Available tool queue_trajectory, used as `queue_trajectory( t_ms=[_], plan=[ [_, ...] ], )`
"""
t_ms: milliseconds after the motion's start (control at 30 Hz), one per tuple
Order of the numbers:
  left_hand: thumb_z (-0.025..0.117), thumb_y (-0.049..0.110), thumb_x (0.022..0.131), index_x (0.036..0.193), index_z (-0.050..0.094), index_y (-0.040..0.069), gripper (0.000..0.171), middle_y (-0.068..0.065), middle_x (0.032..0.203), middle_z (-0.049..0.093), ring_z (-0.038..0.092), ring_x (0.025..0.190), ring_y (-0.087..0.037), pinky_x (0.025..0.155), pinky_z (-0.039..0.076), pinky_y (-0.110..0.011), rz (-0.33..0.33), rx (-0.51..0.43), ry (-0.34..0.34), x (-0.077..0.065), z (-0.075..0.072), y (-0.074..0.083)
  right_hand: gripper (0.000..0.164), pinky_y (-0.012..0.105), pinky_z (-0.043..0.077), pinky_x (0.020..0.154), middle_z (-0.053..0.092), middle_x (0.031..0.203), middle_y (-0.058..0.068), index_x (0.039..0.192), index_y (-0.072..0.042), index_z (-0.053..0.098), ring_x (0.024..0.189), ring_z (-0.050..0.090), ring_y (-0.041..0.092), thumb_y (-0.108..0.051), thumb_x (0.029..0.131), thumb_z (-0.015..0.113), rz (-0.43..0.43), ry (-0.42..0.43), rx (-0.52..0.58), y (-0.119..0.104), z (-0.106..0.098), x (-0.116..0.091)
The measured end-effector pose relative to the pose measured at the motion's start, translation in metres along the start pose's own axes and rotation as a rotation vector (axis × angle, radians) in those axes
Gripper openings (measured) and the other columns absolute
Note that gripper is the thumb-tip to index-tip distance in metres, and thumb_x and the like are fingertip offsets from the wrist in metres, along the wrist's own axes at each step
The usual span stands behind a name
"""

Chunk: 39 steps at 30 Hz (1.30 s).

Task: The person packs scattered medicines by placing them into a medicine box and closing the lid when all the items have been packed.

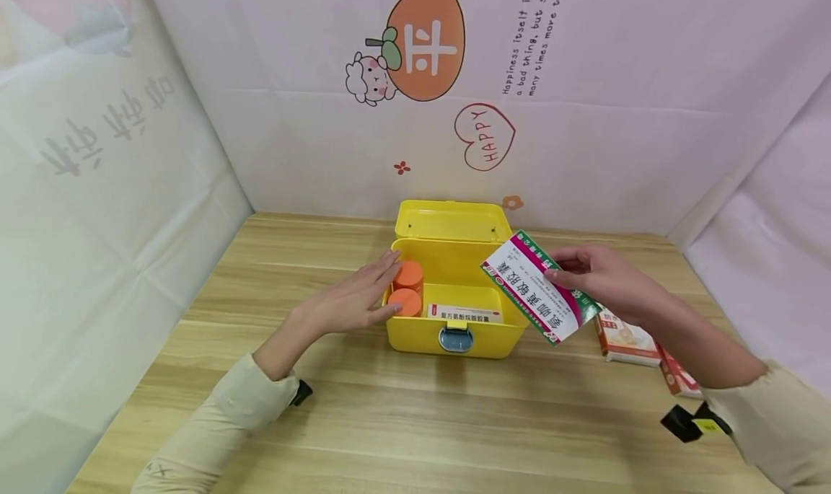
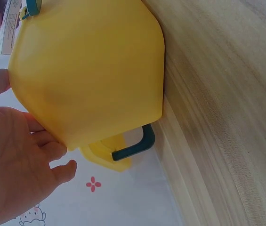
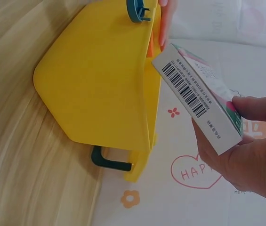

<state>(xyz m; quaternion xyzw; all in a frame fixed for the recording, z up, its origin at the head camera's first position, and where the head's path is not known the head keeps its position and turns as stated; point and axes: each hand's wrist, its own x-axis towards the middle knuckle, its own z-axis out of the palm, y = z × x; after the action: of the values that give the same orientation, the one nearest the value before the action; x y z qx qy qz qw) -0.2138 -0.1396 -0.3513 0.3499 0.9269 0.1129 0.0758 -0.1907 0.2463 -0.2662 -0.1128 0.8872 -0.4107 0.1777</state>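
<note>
A yellow lidded case [image 1: 483, 342] stands on the table with its lid [image 1: 448, 220] tipped back. Two orange-capped bottles [image 1: 407, 302] fill its left end, and a white medicine box [image 1: 464, 313] lies along its front wall. My left hand [image 1: 347, 296] rests on the case's left rim, fingers fairly straight; the left wrist view shows the fingertips at the edge of the yellow wall [image 2: 90, 70]. My right hand [image 1: 604, 278] holds a green, white and magenta medicine box [image 1: 539, 288] between thumb and fingers, tilted beside the case's right rim. Its barcoded end [image 3: 194, 96] faces the right wrist camera.
Under my right forearm, an orange-and-white box [image 1: 626, 339] and a red-and-white box [image 1: 678, 373] lie on the wooden table [image 1: 415, 422]. Printed white cloth [image 1: 311, 133] hangs behind the table and at both sides. A dark green handle [image 3: 109, 160] shows at the case's back.
</note>
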Motion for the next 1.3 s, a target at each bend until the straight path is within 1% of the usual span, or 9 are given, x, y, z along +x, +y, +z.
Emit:
queue_trajectory(
  t_ms=[167, 333, 533, 700, 867, 1167, 1300],
  plan=[
    [0.035, 0.056, 0.104, 0.16, 0.01, 0.004, 0.08, -0.009, 0.17, -0.002, 0.001, 0.157, -0.023, 0.127, 0.017, -0.044, 0.004, -0.004, 0.008, 0.0, 0.0, 0.0, 0.048, 0.022, 0.055, 0.077, 0.064, 0.123, 0.018, 0.138, 0.004, 0.054, 0.099, 0.06, 0.023, -0.024, 0.1, 0.06, 0.001, 0.012, -0.043, -0.007, 0.001, 0.003],
    [0.035, 0.057, 0.104, 0.16, 0.009, 0.005, 0.081, -0.008, 0.17, -0.002, 0.0, 0.157, -0.022, 0.127, 0.017, -0.044, -0.003, -0.001, 0.003, 0.0, 0.0, 0.0, 0.048, 0.023, 0.055, 0.078, 0.064, 0.124, 0.017, 0.138, 0.001, 0.055, 0.1, 0.06, 0.024, -0.025, 0.099, 0.062, -0.003, 0.011, -0.057, -0.014, 0.002, 0.007],
    [0.035, 0.057, 0.104, 0.16, 0.009, 0.004, 0.081, -0.009, 0.169, -0.001, 0.001, 0.157, -0.023, 0.127, 0.016, -0.043, 0.003, 0.005, 0.001, 0.0, 0.0, 0.0, 0.046, 0.021, 0.055, 0.077, 0.064, 0.122, 0.016, 0.135, 0.0, 0.059, 0.103, 0.058, 0.026, -0.023, 0.096, 0.065, -0.009, 0.011, -0.072, -0.016, 0.004, 0.011],
    [0.034, 0.057, 0.103, 0.16, 0.009, 0.005, 0.081, -0.009, 0.169, -0.002, 0.001, 0.157, -0.022, 0.127, 0.016, -0.042, 0.005, 0.001, -0.002, -0.001, -0.001, 0.0, 0.043, 0.022, 0.054, 0.078, 0.067, 0.116, 0.014, 0.132, 0.0, 0.061, 0.098, 0.061, 0.024, -0.022, 0.096, 0.066, -0.022, 0.019, -0.087, -0.017, 0.005, 0.013],
    [0.035, 0.058, 0.103, 0.16, 0.009, 0.005, 0.082, -0.009, 0.169, -0.001, 0.0, 0.157, -0.022, 0.127, 0.015, -0.042, -0.001, -0.001, -0.003, 0.0, -0.002, 0.001, 0.039, 0.023, 0.056, 0.078, 0.071, 0.11, 0.013, 0.127, 0.001, 0.065, 0.091, 0.065, 0.022, -0.021, 0.094, 0.068, -0.025, 0.022, -0.078, -0.025, 0.004, 0.015],
    [0.037, 0.056, 0.103, 0.16, 0.01, 0.005, 0.081, -0.008, 0.17, -0.001, 0.001, 0.157, -0.021, 0.127, 0.016, -0.042, 0.002, 0.003, 0.003, 0.001, -0.001, -0.001, 0.038, 0.025, 0.059, 0.078, 0.074, 0.111, 0.012, 0.125, -0.002, 0.068, 0.09, 0.069, 0.02, -0.019, 0.092, 0.072, -0.045, 0.013, -0.078, -0.035, 0.005, 0.024],
    [0.035, 0.058, 0.103, 0.16, 0.009, 0.005, 0.081, -0.007, 0.17, -0.001, 0.0, 0.157, -0.021, 0.127, 0.016, -0.041, -0.002, 0.007, -0.003, 0.001, -0.001, -0.001, 0.037, 0.026, 0.06, 0.078, 0.074, 0.111, 0.013, 0.125, -0.002, 0.068, 0.089, 0.069, 0.019, -0.019, 0.092, 0.072, -0.048, 0.013, -0.106, -0.039, 0.005, 0.027]
  ],
)
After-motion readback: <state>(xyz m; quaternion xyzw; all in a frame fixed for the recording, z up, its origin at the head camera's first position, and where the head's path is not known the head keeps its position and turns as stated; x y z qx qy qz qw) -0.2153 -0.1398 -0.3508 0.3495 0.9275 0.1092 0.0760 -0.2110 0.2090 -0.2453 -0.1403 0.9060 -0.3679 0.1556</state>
